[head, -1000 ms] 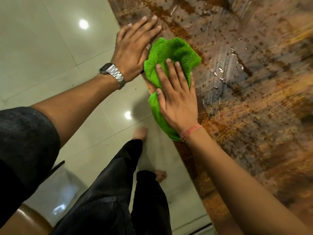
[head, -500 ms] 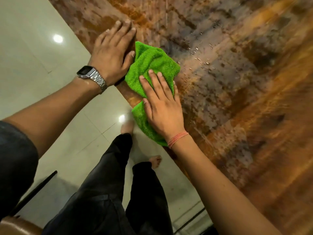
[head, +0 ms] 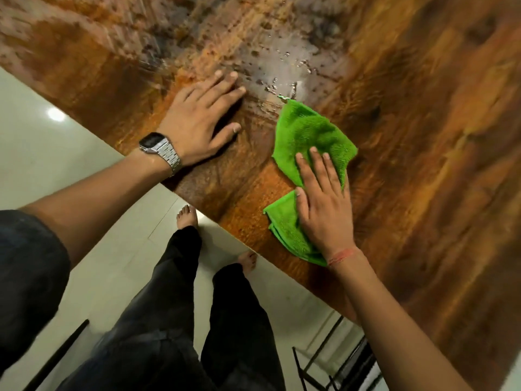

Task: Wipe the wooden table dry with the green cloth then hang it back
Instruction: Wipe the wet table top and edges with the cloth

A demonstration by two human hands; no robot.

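Note:
The green cloth (head: 306, 136) lies crumpled on the wooden table (head: 423, 165), a short way in from its near edge. My right hand (head: 324, 207) presses flat on the cloth, fingers spread over its middle. My left hand (head: 200, 122), with a metal watch at the wrist, rests flat and empty on the bare wood to the cloth's left. Water droplets (head: 279, 77) glisten on the wood just beyond the cloth's far tip.
Pale floor tiles (head: 56, 165) lie below the table's edge on the left. My legs in dark trousers and bare feet (head: 186, 215) stand at the edge. A black metal frame (head: 338, 362) shows under the table at the bottom right.
The cloth and my right hand have slid from the table's edge further onto the wood. My left hand has parted from the cloth and lies flat beside it. The view has shifted.

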